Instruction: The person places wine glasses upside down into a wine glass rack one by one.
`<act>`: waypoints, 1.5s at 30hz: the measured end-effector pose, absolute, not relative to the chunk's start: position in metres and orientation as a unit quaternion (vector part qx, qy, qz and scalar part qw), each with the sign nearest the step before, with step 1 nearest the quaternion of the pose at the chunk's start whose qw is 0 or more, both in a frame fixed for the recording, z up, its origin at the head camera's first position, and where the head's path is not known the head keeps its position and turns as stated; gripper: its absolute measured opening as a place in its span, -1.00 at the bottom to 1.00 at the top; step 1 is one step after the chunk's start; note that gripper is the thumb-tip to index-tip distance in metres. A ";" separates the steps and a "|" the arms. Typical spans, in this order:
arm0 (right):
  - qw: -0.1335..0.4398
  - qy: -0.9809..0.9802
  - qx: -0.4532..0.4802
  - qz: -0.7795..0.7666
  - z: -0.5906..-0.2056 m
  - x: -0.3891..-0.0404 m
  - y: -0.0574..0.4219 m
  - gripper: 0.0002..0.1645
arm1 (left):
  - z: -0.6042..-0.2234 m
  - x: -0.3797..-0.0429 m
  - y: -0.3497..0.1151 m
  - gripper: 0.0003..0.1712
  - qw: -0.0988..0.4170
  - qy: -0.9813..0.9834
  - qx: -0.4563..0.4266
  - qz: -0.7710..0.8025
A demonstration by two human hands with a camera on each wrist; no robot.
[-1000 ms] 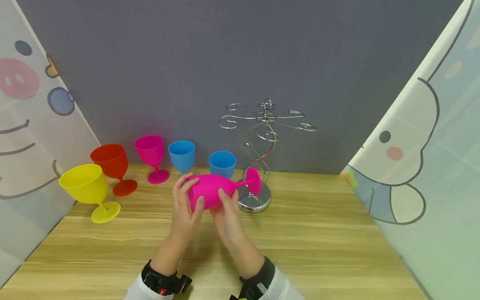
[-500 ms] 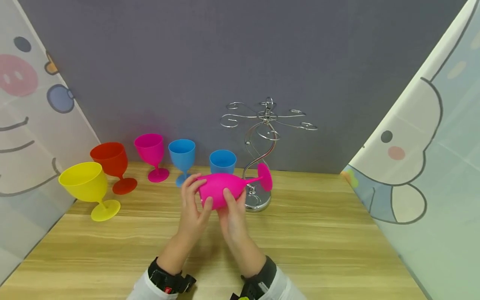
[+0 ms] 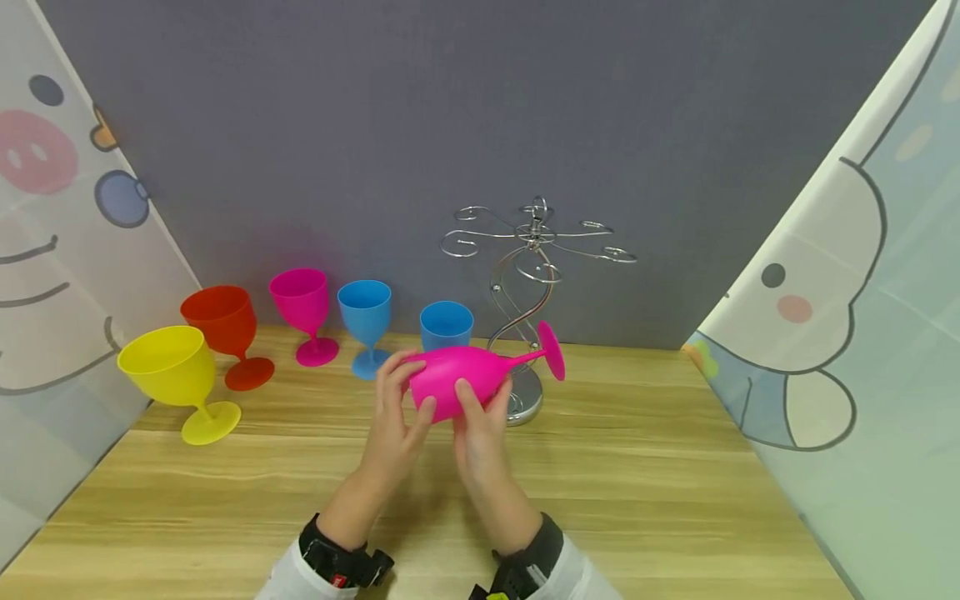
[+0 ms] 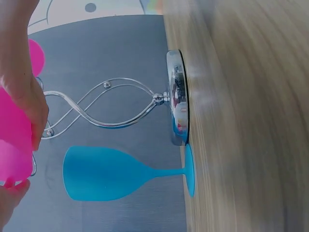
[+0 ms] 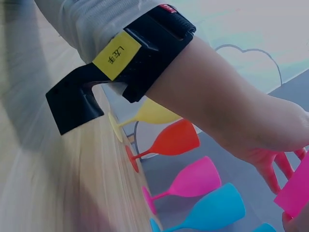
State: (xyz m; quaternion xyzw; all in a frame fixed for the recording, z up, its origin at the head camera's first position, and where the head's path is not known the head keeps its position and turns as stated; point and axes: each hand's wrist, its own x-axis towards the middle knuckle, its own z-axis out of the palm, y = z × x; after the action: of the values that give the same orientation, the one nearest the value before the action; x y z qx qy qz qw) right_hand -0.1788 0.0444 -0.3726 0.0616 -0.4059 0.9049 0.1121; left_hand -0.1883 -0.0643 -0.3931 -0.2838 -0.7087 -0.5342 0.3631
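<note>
A bright pink goblet [image 3: 457,379] lies sideways in the person's grasp above the table [image 3: 637,483], in front of a chrome rack [image 3: 528,396]. Its surface is smooth and one solid colour; the deep, rounded bowl narrows to a thin stem that ends in a flat, round foot [image 3: 551,352], pointing right and slightly raised. The left hand [image 3: 396,417] grips the bowl near the rim, fingers and thumb curved around it; the right hand [image 3: 480,425] holds it nearer the stem, thumb against the bowl. On the left wrist's black strap [image 5: 161,46], a yellow label [image 5: 117,55] reads "L左手"; a red tag [image 5: 168,8] there is too small to read.
</note>
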 end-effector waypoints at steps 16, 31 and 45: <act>0.190 -0.457 0.071 0.866 -0.356 -0.187 0.078 -0.17 | -0.364 -0.204 -0.078 -0.33 0.409 -0.735 -0.325 -0.432; 0.216 -0.501 0.079 0.834 -0.340 -0.199 0.113 -0.15 | -0.332 -0.201 -0.168 -0.40 0.445 -0.781 -0.191 -0.394; 0.195 -0.588 0.082 0.780 -0.319 -0.211 0.139 -0.08 | -0.313 -0.198 -0.253 -0.50 0.463 -0.822 -0.067 -0.325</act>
State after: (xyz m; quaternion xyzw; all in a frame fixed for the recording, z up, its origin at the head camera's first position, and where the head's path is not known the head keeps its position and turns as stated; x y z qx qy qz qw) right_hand -0.2108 0.1385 -0.3186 0.0822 -0.5884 0.7804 0.1949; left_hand -0.1979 -0.2525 -0.3125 -0.0668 -0.8220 -0.3247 0.4630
